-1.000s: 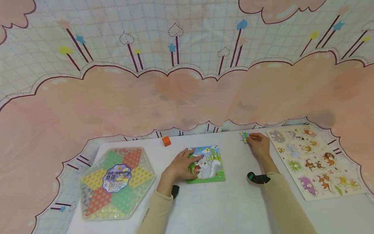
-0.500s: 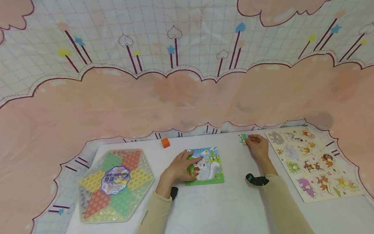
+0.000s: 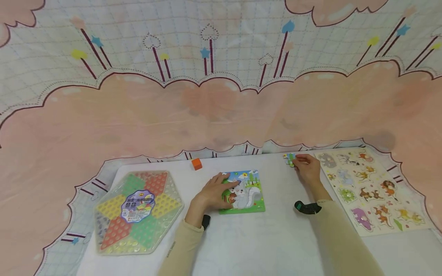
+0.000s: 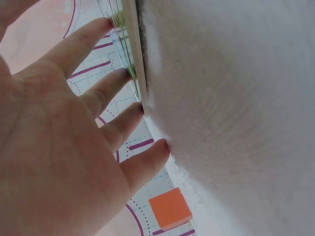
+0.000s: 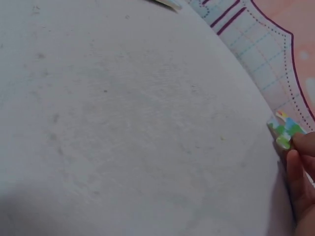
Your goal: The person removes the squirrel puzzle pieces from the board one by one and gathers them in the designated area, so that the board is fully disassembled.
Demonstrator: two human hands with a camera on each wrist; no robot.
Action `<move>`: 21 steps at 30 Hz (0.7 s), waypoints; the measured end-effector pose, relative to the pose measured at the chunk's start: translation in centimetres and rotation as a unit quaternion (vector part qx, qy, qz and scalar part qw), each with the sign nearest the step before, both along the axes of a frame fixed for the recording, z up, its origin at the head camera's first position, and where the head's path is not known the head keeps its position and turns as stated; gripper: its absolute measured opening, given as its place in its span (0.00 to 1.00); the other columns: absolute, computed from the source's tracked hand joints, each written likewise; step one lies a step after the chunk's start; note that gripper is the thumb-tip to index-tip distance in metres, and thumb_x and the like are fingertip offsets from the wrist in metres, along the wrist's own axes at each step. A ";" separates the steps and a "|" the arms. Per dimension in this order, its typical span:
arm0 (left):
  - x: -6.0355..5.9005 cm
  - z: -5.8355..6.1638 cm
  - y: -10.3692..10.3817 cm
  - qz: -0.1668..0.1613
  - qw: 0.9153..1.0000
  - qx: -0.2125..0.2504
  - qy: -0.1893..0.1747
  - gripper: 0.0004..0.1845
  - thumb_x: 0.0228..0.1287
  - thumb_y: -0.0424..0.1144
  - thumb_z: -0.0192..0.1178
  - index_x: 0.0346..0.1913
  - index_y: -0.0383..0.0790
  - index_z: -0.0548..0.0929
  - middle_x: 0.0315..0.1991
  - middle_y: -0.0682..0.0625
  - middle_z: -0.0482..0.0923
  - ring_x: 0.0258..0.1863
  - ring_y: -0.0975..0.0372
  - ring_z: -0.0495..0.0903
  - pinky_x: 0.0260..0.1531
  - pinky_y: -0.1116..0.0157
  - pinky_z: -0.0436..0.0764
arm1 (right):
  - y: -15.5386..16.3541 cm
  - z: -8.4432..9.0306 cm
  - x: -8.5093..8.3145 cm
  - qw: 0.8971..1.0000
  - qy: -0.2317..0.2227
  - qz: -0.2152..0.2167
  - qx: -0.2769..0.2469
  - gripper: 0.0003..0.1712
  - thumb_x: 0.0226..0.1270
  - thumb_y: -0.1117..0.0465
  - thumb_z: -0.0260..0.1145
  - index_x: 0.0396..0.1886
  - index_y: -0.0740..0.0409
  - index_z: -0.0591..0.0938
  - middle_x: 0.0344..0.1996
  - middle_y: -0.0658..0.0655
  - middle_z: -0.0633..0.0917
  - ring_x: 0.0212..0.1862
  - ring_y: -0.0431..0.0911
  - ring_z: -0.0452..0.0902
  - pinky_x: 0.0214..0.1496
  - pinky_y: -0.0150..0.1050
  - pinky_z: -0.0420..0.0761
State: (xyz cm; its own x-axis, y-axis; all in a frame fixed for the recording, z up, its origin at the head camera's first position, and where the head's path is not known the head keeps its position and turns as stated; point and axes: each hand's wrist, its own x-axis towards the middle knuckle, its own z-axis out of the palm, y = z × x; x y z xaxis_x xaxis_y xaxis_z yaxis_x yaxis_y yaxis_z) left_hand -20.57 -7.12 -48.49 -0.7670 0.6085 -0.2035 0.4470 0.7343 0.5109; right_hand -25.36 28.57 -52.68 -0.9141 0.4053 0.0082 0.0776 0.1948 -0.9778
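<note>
A jigsaw puzzle with a grey squirrel picture (image 3: 246,197) lies on the white table in the head view. My left hand (image 3: 216,192) rests on its left side, fingers spread and fairly straight. In the left wrist view the fingertips (image 4: 120,76) touch the puzzle's edge and surface, and the palm hides nothing gripped. Towards the back of the table, my right hand (image 3: 308,168) pinches a small blue and green jigsaw piece (image 3: 289,160) between thumb and fingers. The right wrist view catches that piece at its right edge, partly covered by the fingers.
A hexagonal Chinese checkers board (image 3: 159,226) in clear wrap lies at the left. An orange cube (image 3: 197,164) stands near the back edge. At the right lies a wooden animal puzzle board (image 3: 376,230). A patterned cloth (image 3: 221,115) hangs behind the table.
</note>
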 end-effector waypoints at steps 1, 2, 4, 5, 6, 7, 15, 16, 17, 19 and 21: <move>-0.1 0.0 0.0 -0.001 1.000 0.001 0.001 0.40 0.54 0.46 0.74 0.72 0.51 0.71 0.76 0.42 0.53 0.76 0.43 0.45 0.72 0.45 0.49 | 0.2 0.2 -0.1 1.000 -0.002 0.002 -0.002 0.16 0.62 0.74 0.67 0.49 0.79 0.79 0.25 0.44 0.82 0.21 0.32 0.77 0.25 0.24 0.78; -0.1 0.0 0.1 -0.002 1.000 0.002 0.001 0.40 0.54 0.46 0.73 0.72 0.51 0.70 0.76 0.42 0.53 0.76 0.43 0.45 0.72 0.45 0.49 | 0.3 0.5 -0.2 1.000 -0.003 0.002 0.002 0.16 0.62 0.74 0.67 0.49 0.78 0.79 0.24 0.42 0.82 0.22 0.31 0.77 0.25 0.24 0.78; -0.2 0.0 0.2 -0.002 1.000 0.000 0.002 0.40 0.55 0.47 0.73 0.72 0.52 0.70 0.76 0.42 0.53 0.76 0.44 0.45 0.72 0.46 0.49 | 0.6 0.8 -0.3 1.000 -0.006 0.006 0.022 0.16 0.62 0.73 0.68 0.49 0.78 0.80 0.23 0.40 0.81 0.22 0.30 0.76 0.25 0.24 0.78; -0.2 0.0 0.2 0.000 1.000 -0.001 0.002 0.40 0.55 0.47 0.73 0.72 0.52 0.70 0.76 0.43 0.53 0.76 0.44 0.45 0.72 0.46 0.49 | 0.8 1.0 -0.3 0.999 -0.007 0.006 0.035 0.16 0.62 0.73 0.68 0.49 0.78 0.80 0.23 0.40 0.81 0.22 0.30 0.76 0.25 0.24 0.77; -0.2 0.0 0.2 0.000 1.000 -0.002 0.001 0.40 0.54 0.47 0.73 0.72 0.52 0.70 0.76 0.43 0.53 0.76 0.44 0.45 0.72 0.46 0.49 | 0.9 1.0 -0.3 0.999 -0.008 0.006 0.046 0.16 0.62 0.73 0.68 0.49 0.77 0.80 0.24 0.41 0.81 0.22 0.29 0.76 0.25 0.24 0.77; -0.2 -0.1 0.1 0.000 1.000 -0.002 0.000 0.41 0.54 0.47 0.74 0.72 0.52 0.70 0.76 0.43 0.53 0.76 0.44 0.45 0.72 0.46 0.49 | 0.9 1.0 -0.2 0.998 -0.010 0.004 0.056 0.16 0.62 0.73 0.67 0.49 0.77 0.81 0.24 0.42 0.81 0.22 0.29 0.75 0.25 0.24 0.77; 0.2 -0.1 -0.2 0.001 1.000 -0.003 -0.004 0.40 0.54 0.46 0.74 0.72 0.51 0.71 0.76 0.43 0.53 0.76 0.44 0.46 0.72 0.45 0.50 | 0.5 -0.4 0.2 0.996 -0.014 -0.051 0.078 0.15 0.62 0.71 0.68 0.48 0.74 0.83 0.25 0.42 0.80 0.22 0.26 0.73 0.26 0.20 0.75; 0.2 -0.1 -0.2 0.000 1.000 -0.001 -0.004 0.40 0.54 0.46 0.74 0.72 0.51 0.71 0.76 0.43 0.53 0.76 0.44 0.46 0.72 0.45 0.50 | 0.3 -0.5 0.2 0.995 -0.012 -0.058 0.082 0.15 0.62 0.70 0.68 0.48 0.73 0.83 0.25 0.41 0.80 0.23 0.26 0.72 0.26 0.20 0.75; 0.2 -0.1 -0.2 0.000 1.000 0.000 -0.003 0.40 0.54 0.46 0.74 0.71 0.51 0.71 0.76 0.43 0.53 0.76 0.44 0.46 0.72 0.44 0.50 | 0.2 -0.6 0.2 0.994 -0.008 -0.065 0.084 0.14 0.62 0.70 0.69 0.47 0.73 0.84 0.25 0.41 0.80 0.23 0.26 0.72 0.26 0.20 0.74; 0.2 0.0 -0.1 0.001 1.000 0.003 -0.002 0.40 0.54 0.46 0.74 0.71 0.50 0.71 0.76 0.43 0.53 0.76 0.44 0.46 0.72 0.45 0.50 | 0.1 -0.6 0.1 0.993 -0.003 -0.077 0.093 0.13 0.62 0.70 0.69 0.46 0.72 0.85 0.24 0.40 0.81 0.23 0.25 0.72 0.26 0.20 0.73; 0.1 0.0 -0.1 0.002 1.000 0.004 -0.002 0.40 0.54 0.46 0.74 0.71 0.51 0.71 0.76 0.43 0.54 0.76 0.44 0.46 0.72 0.45 0.50 | 0.0 -0.5 0.0 0.992 0.002 -0.084 0.098 0.13 0.61 0.70 0.69 0.45 0.72 0.85 0.24 0.41 0.82 0.22 0.24 0.72 0.26 0.19 0.73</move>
State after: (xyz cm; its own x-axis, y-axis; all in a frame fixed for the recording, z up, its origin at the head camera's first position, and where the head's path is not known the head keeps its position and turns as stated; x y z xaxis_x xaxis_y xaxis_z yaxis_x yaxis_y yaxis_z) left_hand -20.47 -7.20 -48.52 -0.7684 0.6074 -0.2017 0.4428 0.7321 0.5176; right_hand -25.37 28.58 -53.13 -0.8335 0.5423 0.1058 0.1204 0.3653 -0.9231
